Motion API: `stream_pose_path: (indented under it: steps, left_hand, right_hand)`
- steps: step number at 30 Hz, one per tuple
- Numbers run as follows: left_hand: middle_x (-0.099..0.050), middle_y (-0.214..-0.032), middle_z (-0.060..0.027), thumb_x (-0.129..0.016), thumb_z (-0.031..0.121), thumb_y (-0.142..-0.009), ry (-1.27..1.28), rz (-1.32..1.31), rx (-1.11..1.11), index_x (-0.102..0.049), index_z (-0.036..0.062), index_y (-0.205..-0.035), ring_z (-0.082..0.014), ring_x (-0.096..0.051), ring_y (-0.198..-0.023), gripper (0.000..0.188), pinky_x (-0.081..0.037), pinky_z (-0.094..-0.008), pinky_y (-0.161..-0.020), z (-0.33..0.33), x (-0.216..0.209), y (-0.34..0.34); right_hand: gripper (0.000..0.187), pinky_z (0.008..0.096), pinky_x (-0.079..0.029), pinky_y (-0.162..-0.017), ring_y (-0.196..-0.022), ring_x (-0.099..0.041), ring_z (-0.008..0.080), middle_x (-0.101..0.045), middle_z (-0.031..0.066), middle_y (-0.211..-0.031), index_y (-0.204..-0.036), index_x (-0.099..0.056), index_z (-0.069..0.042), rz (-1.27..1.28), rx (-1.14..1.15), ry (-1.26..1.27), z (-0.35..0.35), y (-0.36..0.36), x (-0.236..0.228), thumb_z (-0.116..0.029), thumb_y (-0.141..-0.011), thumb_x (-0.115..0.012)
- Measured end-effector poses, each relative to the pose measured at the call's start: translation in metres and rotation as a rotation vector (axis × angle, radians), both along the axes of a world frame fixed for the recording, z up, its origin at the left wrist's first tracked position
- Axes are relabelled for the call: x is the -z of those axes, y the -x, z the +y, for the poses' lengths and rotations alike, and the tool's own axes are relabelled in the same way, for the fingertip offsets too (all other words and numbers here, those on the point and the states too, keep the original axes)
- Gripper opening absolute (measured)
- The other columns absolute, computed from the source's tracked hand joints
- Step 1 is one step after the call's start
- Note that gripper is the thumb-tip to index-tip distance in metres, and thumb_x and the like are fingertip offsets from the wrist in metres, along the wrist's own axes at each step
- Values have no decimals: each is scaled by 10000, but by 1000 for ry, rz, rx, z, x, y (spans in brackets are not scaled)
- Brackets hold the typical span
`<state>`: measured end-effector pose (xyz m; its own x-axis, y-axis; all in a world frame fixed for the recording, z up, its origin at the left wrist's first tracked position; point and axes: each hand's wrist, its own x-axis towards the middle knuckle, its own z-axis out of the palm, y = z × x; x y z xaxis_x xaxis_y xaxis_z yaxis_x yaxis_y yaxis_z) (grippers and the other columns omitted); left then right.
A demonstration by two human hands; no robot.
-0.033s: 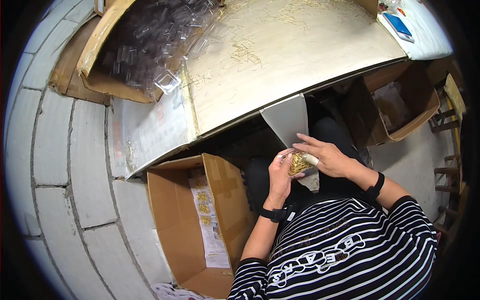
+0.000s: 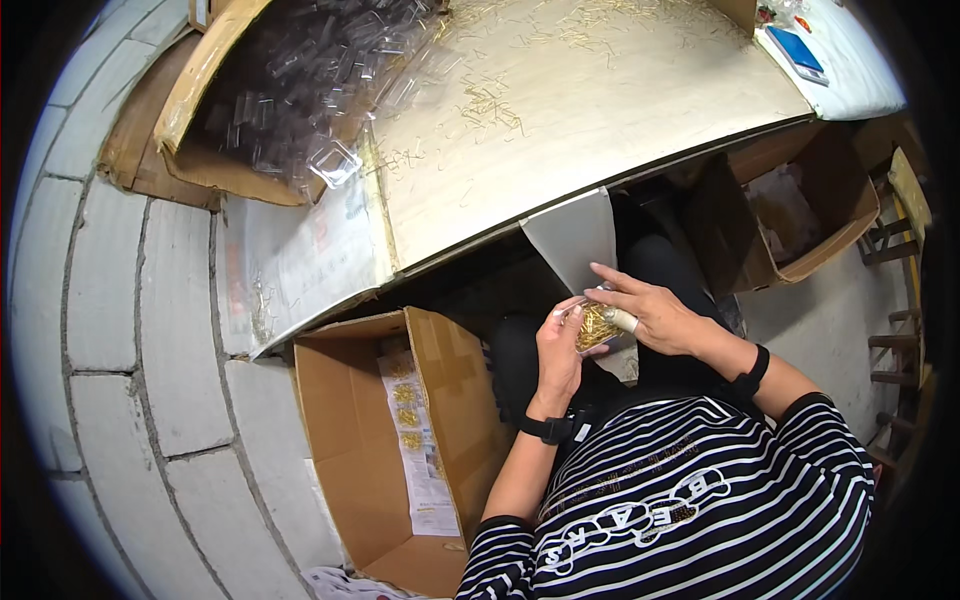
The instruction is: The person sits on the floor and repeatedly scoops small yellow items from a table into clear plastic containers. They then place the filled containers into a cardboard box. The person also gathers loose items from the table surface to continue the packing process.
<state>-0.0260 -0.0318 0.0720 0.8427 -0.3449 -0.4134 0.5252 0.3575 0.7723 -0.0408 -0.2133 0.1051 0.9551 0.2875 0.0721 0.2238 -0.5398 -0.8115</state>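
Observation:
A small clear plastic box (image 2: 594,331) full of thin gold-coloured metal pieces is held in front of my lap, between both hands. My left hand (image 2: 560,352) grips its left side, with the thumb against the near face. At the right end, my right hand (image 2: 660,316) has its thumb and a finger on the box, while its upper finger stretches out past the far edge. A pale wrap covers the right thumb. Beyond the hands hangs a grey-white panel (image 2: 575,235), leaning from the table edge.
Loose gold-coloured pieces (image 2: 490,105) lie scattered over the pale tabletop (image 2: 600,130). A carton of empty clear boxes (image 2: 290,130) spills at the far left. One open carton (image 2: 455,400) stands left of my legs, another (image 2: 800,205) at right. A blue scale (image 2: 795,50) sits far right.

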Motion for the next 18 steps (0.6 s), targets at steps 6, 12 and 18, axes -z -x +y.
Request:
stream_pose_path:
  steps: [6,12,18]
  left_hand:
    - [-643,-1002,-112,-492,219,-971,64,6,11,-527,-3,-1156,-173,-674,-813,291,-601,-288,-570,-8,-2,0]
    - [-643,-1012,-99,-477,242,-979,68,-21,-49,-518,5,-1173,-169,-675,-837,309,-602,-288,-581,-4,-10,-5]
    - [-643,-1013,-108,-455,269,-986,111,-40,-101,-519,5,-1168,-183,-677,-841,327,-606,-291,-582,3,-11,-6]
  right_hand:
    - [276,354,-497,-883,-1071,-593,323,-559,158,-1252,-1111,-638,-36,-39,108,-128,3,-11,9,-92,-841,-628]
    - [259,296,-485,-859,-1020,-615,219,-614,136,-1151,-1133,-608,3,40,250,-457,-2,-22,12,-92,-899,-552]
    - [340,282,-489,-819,-910,-628,139,-646,111,-1059,-1232,-527,35,511,204,-625,-14,-18,7,-160,-954,-498]
